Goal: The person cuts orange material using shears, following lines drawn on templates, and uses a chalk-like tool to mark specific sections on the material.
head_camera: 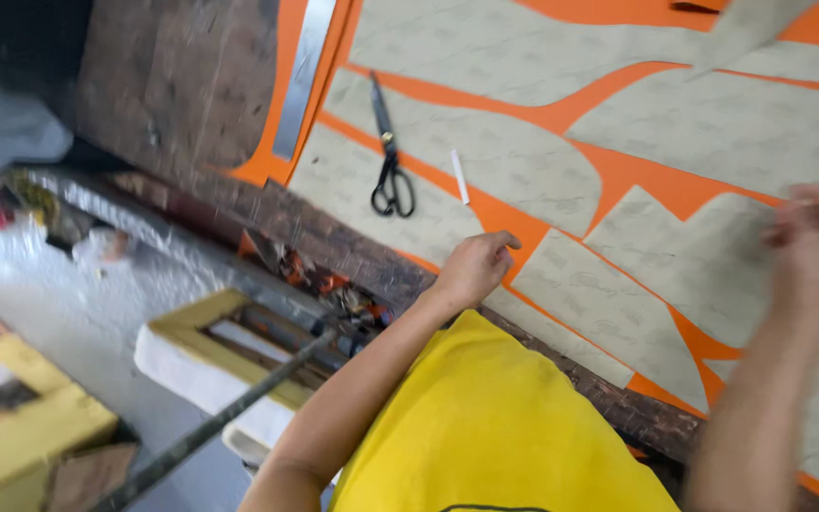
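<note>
Several beige paper pattern pieces [485, 152] lie spread over an orange sheet [656, 185] on a wooden worktable. My left hand [474, 267] rests with curled fingers on the near edge of a pattern piece, holding nothing visible. My right hand [812, 232] is blurred, raised over a pattern piece at the right, pinching what looks like a thin stick; the detail is too smeared to be sure. Black scissors [389, 156] and a white chalk stick [460, 177] lie on the patterns beyond my left hand.
A long metal ruler [303, 76] lies along the orange sheet's left edge. Bare wooden table [172, 85] extends left. Below the table edge are a yellow-framed stool [203, 327], a metal rod [229, 417] and floor clutter.
</note>
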